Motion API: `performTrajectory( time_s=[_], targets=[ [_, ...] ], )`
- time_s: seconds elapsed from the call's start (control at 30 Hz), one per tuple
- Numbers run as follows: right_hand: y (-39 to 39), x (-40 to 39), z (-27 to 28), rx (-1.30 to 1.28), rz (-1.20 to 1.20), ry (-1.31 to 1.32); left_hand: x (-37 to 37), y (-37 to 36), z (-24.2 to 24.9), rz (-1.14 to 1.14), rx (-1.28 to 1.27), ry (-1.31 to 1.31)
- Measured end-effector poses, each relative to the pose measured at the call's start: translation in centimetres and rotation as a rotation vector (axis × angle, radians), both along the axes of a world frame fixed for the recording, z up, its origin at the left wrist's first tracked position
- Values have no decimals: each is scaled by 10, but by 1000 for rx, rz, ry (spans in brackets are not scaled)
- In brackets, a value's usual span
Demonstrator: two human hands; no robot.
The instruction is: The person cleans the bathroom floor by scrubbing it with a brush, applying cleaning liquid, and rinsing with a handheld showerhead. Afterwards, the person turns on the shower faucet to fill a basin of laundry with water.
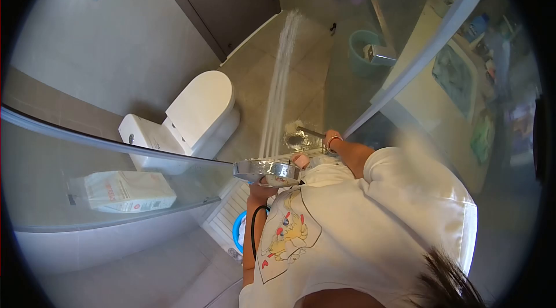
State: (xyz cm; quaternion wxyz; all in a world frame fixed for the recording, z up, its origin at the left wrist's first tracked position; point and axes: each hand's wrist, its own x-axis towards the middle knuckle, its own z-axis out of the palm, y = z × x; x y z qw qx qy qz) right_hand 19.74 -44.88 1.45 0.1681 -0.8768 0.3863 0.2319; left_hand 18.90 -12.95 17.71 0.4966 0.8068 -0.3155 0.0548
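If my left hand [260,189] tips the shower head [265,172] left, its spray [280,82] could soak the toilet [200,105]; wet floor [310,85] could make me slip. I'm holding it nearer and left of my right hand [332,139], which grips a rod [313,132] pointing left.

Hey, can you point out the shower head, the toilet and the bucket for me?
Shower head [263,169]: head view, on its shiny side.
Toilet [200,102]: head view, on its closed lid.
Bucket [359,65]: head view, on its wall, seen through the glass.
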Motion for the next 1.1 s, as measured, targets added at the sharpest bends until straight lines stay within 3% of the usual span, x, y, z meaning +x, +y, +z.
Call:
performTrajectory(
  time_s=[0.1, 0.2, 0.37, 0.5, 0.6, 0.67, 0.77, 0.9, 1.1],
  targets=[
    [4, 2, 14, -19, 49, 50, 5, -3, 1, -14, -136, 238],
    [-1, 5, 4, -43, 96, 100, 12, -15, 7, 33, -51, -34],
    [-5, 10, 0, -16, -1, 52, 14, -23, 0, 39, -188, 50],
    [-5, 12, 3, -38, 65, 85, 11, -27, -25, 107, -338, 179],
    [-9, 12, -1, -18, 38, 57, 7, -32, -2, 76, -398, 78],
    [-8, 11, 1, 41, -83, -11, 6, -32, -1, 62, -312, 49],
    [-10, 11, -5, 35, -76, -15, 4, -33, 3, 73, -231, 93],
    [-9, 9, 1, -63, 287, 166, 5, -34, -4, 55, -240, 56],
    [-5, 7, 11, -66, 263, 167, 5, -30, -2, -20, -195, 96]
  ],
)
